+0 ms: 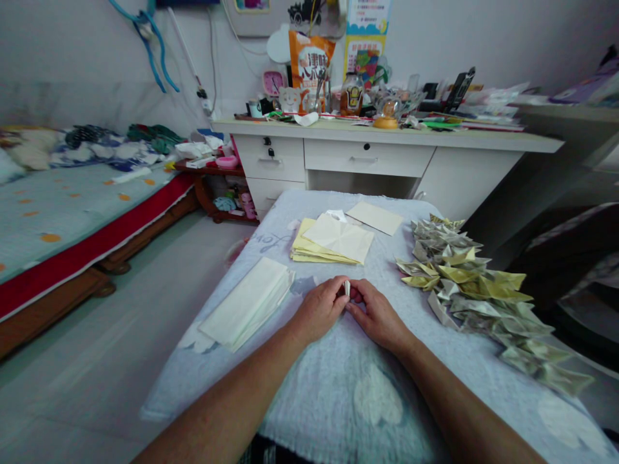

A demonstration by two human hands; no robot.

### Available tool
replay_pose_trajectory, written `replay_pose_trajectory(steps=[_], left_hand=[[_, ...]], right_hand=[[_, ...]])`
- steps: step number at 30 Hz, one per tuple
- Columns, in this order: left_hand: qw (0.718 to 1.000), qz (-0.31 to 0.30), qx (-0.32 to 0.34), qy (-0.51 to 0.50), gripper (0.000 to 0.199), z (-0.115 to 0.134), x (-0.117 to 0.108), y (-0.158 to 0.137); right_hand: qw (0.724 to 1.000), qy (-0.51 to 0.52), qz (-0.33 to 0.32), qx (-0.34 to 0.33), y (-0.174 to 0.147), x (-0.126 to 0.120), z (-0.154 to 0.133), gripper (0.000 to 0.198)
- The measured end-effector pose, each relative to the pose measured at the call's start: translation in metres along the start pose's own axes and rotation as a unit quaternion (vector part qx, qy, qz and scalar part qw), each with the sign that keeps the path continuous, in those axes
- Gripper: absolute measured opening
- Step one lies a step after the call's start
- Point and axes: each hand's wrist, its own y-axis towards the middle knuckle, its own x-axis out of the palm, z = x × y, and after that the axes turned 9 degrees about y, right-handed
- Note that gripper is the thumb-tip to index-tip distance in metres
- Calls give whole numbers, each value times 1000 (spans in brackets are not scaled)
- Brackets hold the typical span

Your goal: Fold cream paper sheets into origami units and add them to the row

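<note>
A small, narrow piece of folded paper (347,288) stands between my two hands over the middle of the cloth. The fingers of my left hand (322,306) pinch it from the left. From the right, my right hand (377,314) closes on it with thumb and fingers; part of the paper is hidden behind them. Just beyond my hands lies a stack of cream and yellow paper sheets (333,240). To the left is a pile of long folded white paper (246,301). Many folded paper pieces with pointed tips (474,277) lie in rows at the right.
The cloth-covered table (309,393) stands before a white desk (370,158) crowded with jars, a clock and an orange bag (309,64). A flat card (374,217) rests near the cloth's far edge. A bed (72,206) is at the left.
</note>
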Motion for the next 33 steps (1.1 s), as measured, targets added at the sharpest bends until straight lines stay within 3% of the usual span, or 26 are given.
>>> replay_pose_trajectory(steps=[11, 24, 30, 33], left_hand=[[999, -1, -1, -33, 37, 3, -2, 3], [996, 33, 42, -71, 40, 1, -3, 3], [996, 40, 39, -70, 42, 4, -5, 2], [997, 35, 40, -62, 41, 7, -4, 0]], right_hand=[[1000, 20, 6, 2, 0, 1, -1, 25], [998, 63, 16, -9, -1, -1, -2, 17], [997, -6, 73, 6, -3, 2, -6, 35], [989, -93, 113, 23, -3, 5, -6, 33]])
